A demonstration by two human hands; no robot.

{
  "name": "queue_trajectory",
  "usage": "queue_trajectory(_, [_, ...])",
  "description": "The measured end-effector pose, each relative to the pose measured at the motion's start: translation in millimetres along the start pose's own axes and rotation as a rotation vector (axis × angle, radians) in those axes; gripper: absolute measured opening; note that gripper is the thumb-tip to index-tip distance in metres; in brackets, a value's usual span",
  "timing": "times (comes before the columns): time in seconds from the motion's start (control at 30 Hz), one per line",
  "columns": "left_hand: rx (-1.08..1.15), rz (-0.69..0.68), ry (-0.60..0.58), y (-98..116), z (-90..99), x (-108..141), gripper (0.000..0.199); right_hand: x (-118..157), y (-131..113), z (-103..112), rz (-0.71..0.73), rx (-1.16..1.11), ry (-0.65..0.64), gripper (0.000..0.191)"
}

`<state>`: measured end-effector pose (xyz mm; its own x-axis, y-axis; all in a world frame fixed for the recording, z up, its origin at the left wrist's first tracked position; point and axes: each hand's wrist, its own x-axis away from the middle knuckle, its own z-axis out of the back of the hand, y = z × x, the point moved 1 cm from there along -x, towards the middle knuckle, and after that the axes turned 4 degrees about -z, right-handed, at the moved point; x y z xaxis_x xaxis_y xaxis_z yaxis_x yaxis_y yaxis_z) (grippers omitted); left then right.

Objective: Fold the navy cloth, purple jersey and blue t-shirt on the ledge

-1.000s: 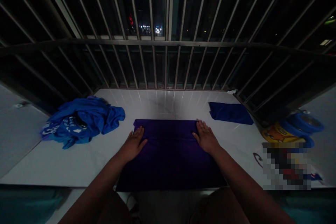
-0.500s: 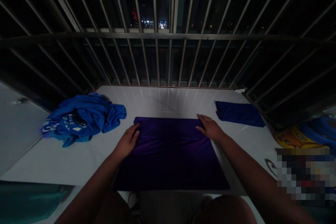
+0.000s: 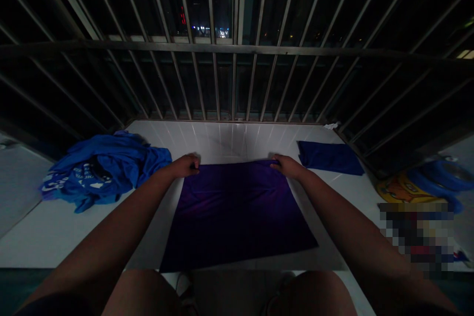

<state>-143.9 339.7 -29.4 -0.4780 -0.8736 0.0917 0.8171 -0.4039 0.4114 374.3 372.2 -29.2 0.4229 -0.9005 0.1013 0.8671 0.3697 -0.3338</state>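
Observation:
A dark purple cloth [image 3: 233, 212] lies spread flat on a white tiled ledge [image 3: 229, 139], its near edge close to the ledge's front. My left hand [image 3: 181, 167] is curled over the cloth's far left corner, pinching it. My right hand [image 3: 287, 167] grips the far right corner the same way. Both arms stretch forward over the cloth's sides. The fingertips under the fabric are hidden.
A crumpled blue printed garment [image 3: 103, 170] lies left of the cloth, and a folded navy cloth [image 3: 329, 157] lies at the far right. Metal window bars [image 3: 237, 84] rise behind the ledge. A yellow cartoon-printed item [image 3: 403, 190] and a round blue object [image 3: 440, 177] sit at right.
Both hands have slid forward from resting on the cloth to the far edge and now pinch its corners. The cloth lies more fully spread out.

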Motion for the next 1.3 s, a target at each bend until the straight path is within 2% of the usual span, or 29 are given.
queue_trajectory(0.13, [-0.014,0.061,-0.022,2.6,-1.7,1.8,0.042,-6.3,-2.4,2.6,-0.012,-0.009,-0.015,0.028])
queue_trajectory(0.23, [-0.044,0.105,-0.022,6.8,4.6,0.8,0.037,-8.5,-5.7,2.5,-0.027,0.004,-0.024,0.027])
queue_trajectory(0.3, [-0.088,0.148,0.047,18.2,9.3,3.4,0.036,-5.7,-10.0,2.3,-0.069,0.027,0.022,0.031])
queue_trajectory(0.37, [-0.151,0.185,0.21,42.6,5.4,15.2,0.038,4.5,-17.2,1.4,-0.108,0.073,0.119,0.041])
queue_trajectory(0.43, [-0.193,0.155,0.385,80.1,-15.5,40.6,0.036,25.3,-27.7,-2.5,-0.086,0.136,0.236,0.042])
queue_trajectory(0.53, [-0.171,-0.069,0.332,143.2,-79.1,99.8,0.043,76.6,-45.2,-20.6,0.039,0.197,0.273,0.026])
queue_trajectory(0.6, [-0.26,-0.174,0.283,172.3,-125.0,143.4,0.067,119.4,-54.3,-41.5,0.071,0.213,0.214,0.021])
queue_trajectory(0.67, [-0.368,-0.238,0.288,182.9,-158.9,180.4,0.075,163.7,-61.3,-65.6,0.04,0.26,0.223,0.026])
queue_trajectory(0.7, [-0.418,-0.247,0.296,181.5,-169.6,195.1,0.075,185.1,-65.0,-77.8,0.029,0.287,0.249,0.032])
queue_trajectory(0.8, [-0.509,-0.263,0.303,162.5,-180.8,226.0,0.075,241.2,-79.7,-109.9,0.026,0.326,0.337,0.046])
queue_trajectory(0.87, [-0.514,-0.278,0.289,148.1,-177.3,240.3,0.077,267.9,-91.5,-124.1,0.034,0.313,0.362,0.05])
queue_trajectory(0.93, [-0.476,-0.279,0.254,138.3,-168.6,250.0,0.08,281.0,-101.3,-129.2,0.044,0.283,0.355,0.052])
queue_trajectory(1.03, [-0.304,-0.27,0.214,128.7,-143.2,244.9,0.07,266.9,-106.0,-114.2,0.037,0.234,0.338,0.045])
queue_trajectory(1.13, [-0.113,-0.155,0.242,109.5,-100.6,201.8,0.051,213.5,-100.6,-75.8,-0.033,0.212,0.299,0.035])
queue_trajectory(1.23, [-0.059,-0.078,0.289,74.0,-53.3,131.3,0.05,142.4,-93.9,-33.0,-0.063,0.221,0.186,0.037])
queue_trajectory(1.3, [-0.068,-0.01,0.256,45.9,-28.1,85.7,0.052,99.4,-89.1,-12.2,-0.087,0.235,0.1,0.045])
